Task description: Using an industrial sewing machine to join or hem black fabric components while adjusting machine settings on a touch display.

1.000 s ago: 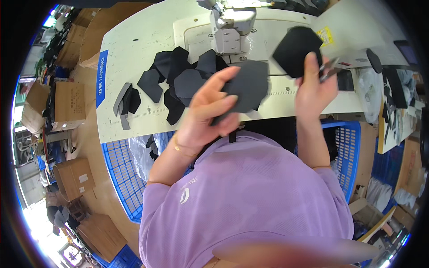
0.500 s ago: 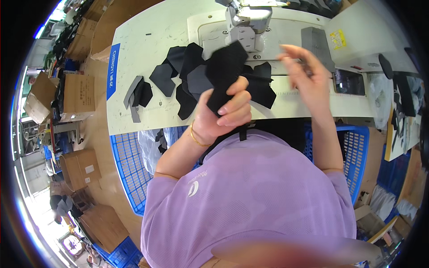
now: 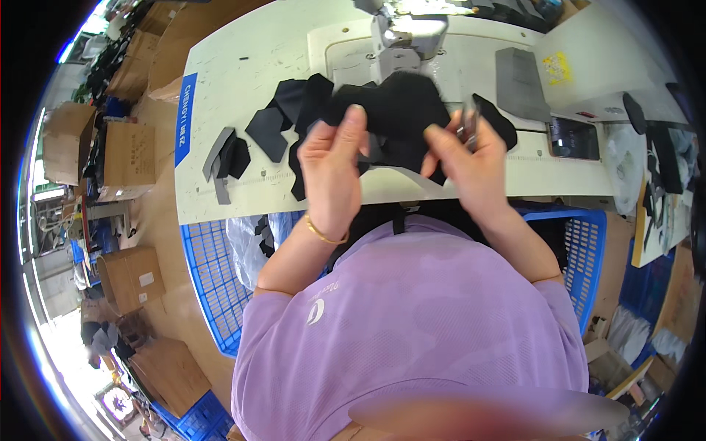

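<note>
A dark, lobed black fabric piece (image 3: 401, 103) is stretched between my two hands above the front of the white sewing table. My left hand (image 3: 332, 165) is closed on its left end, thumb on top. With thumb and fingers, my right hand (image 3: 471, 158) pinches its right edge. A small metal tool (image 3: 466, 132), apparently thread snips, sits in the right hand too, blurred. Beyond that hand a black rounded piece (image 3: 496, 123) shows; I cannot tell whether it joins the held fabric. Loose black and grey cut pieces (image 3: 268, 132) lie left of and beneath the hands.
The sewing machine head (image 3: 408, 37) stands just beyond the hands. A grey piece (image 3: 521, 82) lies right of it, near a dark display panel (image 3: 575, 137). Small offcuts (image 3: 229, 158) lie at the table's left. Blue baskets (image 3: 213, 272) flank my body below the table edge.
My right hand has come left and down to grip the fabric's right edge. The left hand has shifted slightly left, turning the piece from upright to spread sideways.
</note>
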`<state>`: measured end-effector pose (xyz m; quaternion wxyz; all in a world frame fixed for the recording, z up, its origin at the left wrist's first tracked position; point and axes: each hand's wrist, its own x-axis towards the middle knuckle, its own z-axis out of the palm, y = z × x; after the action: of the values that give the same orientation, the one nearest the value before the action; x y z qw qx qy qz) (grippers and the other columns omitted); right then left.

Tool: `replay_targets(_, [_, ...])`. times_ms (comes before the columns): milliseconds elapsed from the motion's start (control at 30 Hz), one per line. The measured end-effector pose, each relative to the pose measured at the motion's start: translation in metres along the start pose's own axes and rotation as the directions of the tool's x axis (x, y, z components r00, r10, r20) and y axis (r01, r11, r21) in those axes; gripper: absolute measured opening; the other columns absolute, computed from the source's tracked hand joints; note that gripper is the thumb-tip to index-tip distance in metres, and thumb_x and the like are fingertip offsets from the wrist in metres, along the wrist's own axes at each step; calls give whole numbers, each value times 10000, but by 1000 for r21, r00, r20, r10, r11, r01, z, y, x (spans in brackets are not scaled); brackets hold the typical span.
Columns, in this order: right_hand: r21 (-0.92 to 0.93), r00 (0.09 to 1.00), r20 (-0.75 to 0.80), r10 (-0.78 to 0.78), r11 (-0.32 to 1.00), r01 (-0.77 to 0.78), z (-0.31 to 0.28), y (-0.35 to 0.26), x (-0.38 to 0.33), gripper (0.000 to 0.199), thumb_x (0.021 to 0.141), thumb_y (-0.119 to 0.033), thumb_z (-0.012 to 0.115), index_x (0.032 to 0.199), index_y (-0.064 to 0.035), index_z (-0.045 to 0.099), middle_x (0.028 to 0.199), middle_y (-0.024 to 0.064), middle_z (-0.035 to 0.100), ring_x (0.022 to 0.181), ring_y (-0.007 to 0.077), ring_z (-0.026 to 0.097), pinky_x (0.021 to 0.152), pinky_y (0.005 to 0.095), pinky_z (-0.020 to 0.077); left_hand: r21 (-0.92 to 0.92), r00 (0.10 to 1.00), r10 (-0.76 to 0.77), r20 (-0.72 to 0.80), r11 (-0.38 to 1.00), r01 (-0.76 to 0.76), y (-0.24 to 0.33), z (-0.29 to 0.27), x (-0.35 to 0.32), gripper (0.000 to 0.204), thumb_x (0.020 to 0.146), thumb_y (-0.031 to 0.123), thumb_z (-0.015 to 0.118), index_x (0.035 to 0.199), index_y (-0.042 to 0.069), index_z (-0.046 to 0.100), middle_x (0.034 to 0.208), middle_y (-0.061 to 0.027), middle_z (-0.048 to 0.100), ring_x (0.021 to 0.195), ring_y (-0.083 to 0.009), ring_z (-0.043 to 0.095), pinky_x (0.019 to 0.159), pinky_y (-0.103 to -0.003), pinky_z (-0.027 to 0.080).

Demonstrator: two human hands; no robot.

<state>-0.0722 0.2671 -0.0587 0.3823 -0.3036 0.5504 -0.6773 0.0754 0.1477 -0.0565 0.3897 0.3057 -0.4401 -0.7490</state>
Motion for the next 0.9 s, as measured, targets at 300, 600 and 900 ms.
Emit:
replay_targets(300, [-976,908,161,-386,71,204,-152,-11,132,259,922,-189,603,1129,-35,630,1087,101,630,973,305,619,837,362,493,237,917,-92,387,971,-3,62,-21,16,170,956,43,576,1078,-62,630,942,-134,701,845,-192,686,791,-298,561])
replay_targets(600, [-934,912,330,-241,-226,278,-167,-7,162,229,860,-111,652,1072,-65,579,1105,57,554,947,305,612,778,413,508,500,885,-182,429,864,-65,42,-17,12,188,997,127,537,1046,-17,647,918,-22,668,852,-51,601,785,-201,484])
replay_targets(900, [-948,883,230,-409,110,298,-128,-93,120,85,888,-86,620,968,-55,622,844,32,647,711,149,644,569,306,465,522,956,171,238,807,-275,30,-8,10,101,954,69,613,985,-27,618,817,36,606,749,-4,510,664,-161,417])
